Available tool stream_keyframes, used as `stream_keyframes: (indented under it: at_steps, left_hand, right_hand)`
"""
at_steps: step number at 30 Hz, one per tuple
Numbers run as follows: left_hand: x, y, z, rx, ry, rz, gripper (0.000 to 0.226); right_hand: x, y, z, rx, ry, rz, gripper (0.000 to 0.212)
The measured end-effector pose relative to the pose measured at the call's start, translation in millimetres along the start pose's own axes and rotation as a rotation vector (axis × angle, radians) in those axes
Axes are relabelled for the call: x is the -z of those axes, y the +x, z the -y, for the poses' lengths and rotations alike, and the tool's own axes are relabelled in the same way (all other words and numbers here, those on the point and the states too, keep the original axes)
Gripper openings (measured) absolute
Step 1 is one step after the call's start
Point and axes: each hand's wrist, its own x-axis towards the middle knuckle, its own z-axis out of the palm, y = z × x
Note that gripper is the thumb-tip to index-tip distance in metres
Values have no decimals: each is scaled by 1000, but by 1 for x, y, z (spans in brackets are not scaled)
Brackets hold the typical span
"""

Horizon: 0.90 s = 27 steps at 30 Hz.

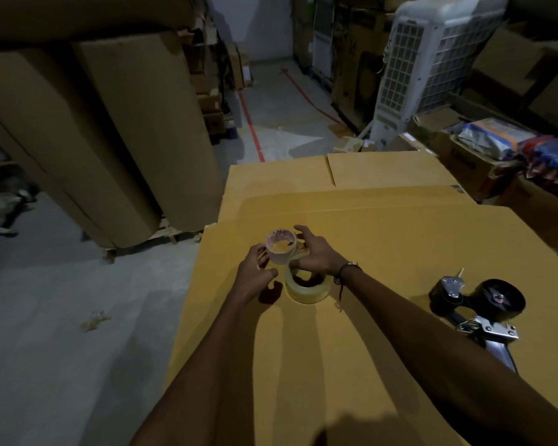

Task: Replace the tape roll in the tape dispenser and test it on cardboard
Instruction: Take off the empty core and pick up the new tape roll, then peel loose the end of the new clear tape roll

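Tape dispenser (477, 304): spindle bare, on cardboard (384, 252) at my right. My left hand (255, 268) and right hand (316, 255), fingers curled, hold tape rolls (303, 284) mid-sheet. Loading, test pending.

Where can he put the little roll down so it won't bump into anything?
There is bare room on the flat yellow-brown cardboard sheet between the right hand and the black and metal tape dispenser, and between the two forearms. It is crowded by the hands: the left hand, the small pale tape core and the clear tape roll sit close together.
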Motion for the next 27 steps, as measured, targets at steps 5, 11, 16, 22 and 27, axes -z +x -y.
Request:
stream_keyframes:
  at_steps: [5,11,16,22,27]
  left_hand:
    - [-1,-20,4,-16,28,-43,70]
    - [-20,-60,2,-98,53,15,54]
    - [-37,-95,-2,-109,41,29,64]
    - [-70,-148,16,-141,59,108,72]
    - [-99,-180,27,-163,76,138,83]
  right_hand:
    - [6,-29,-11,-1,-5,-52,103]
    - [8,-70,-31,-31,-22,-36,103]
    - [-1,-111,-39,-2,-36,-31,126]
    - [-13,-183,-63,5,-38,-117,143]
    - [-21,-240,-90,14,-29,-213,131]
